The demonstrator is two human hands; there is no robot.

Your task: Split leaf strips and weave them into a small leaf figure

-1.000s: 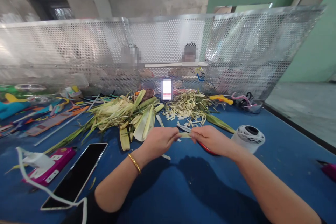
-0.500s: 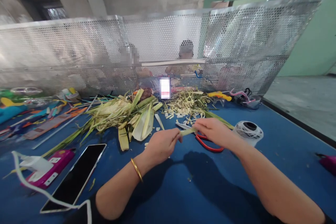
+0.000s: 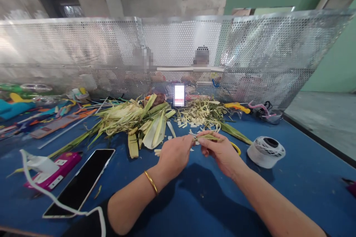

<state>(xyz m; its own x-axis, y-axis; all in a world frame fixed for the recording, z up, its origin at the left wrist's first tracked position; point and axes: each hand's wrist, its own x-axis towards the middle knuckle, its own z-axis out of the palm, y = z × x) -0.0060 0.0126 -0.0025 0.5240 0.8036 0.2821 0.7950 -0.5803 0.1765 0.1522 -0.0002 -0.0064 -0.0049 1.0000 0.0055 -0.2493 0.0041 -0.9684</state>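
Observation:
A narrow pale-green leaf strip, which looks like corn husk, runs between my two hands over the middle of the table. My left hand, with a gold bangle at the wrist, pinches one end between thumb and fingers. My right hand grips the strip too, and part of it lies along the index finger. Behind the right hand shows a curved scissors handle, mostly hidden. White scraps lie just beyond the fingertips. A heap of long husk leaves and a pile of shredded strips lie farther back.
To the right stands a spool of white thread. A phone and a magenta power strip with a white cable lie left. Tools and a yellow-handled glue gun line the perforated metal screen; people sit behind it.
Both hands have shifted and turned. Earlier the strip was stretched flat between them; now it lies along the right index finger. The scissors handle is more covered by the right hand.

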